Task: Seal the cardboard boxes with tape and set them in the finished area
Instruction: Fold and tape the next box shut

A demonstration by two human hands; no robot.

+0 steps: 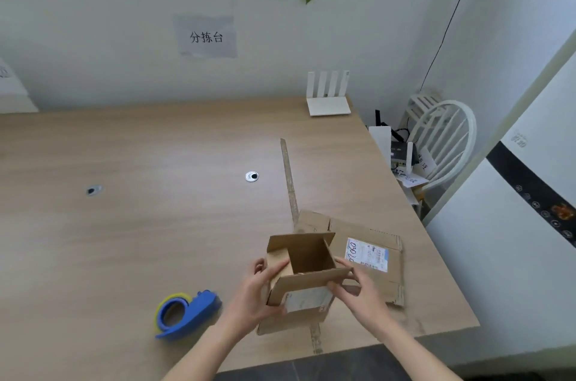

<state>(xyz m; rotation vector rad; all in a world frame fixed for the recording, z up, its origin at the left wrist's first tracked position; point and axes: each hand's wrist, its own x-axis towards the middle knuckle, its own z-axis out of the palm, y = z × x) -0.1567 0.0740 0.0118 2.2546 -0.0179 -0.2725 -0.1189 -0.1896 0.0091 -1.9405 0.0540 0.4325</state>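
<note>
Near the table's front right corner, left hand and right hand clasp an open box, fingers curled round its sides; flaps need folding flat before the tape dispenser beside it is used.

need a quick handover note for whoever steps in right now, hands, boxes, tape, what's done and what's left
Left hand: grips the left side of the open box.
Right hand: grips its right side.
The box is at the table's near right part, top flaps up, unsealed, partly over a flattened box with a shipping label.
Tape dispenser: blue, on the table left of the hands, untouched.
Done: box opened into shape.
Left: fold flaps, tape them, move box to finished area; then the flattened one.
</note>
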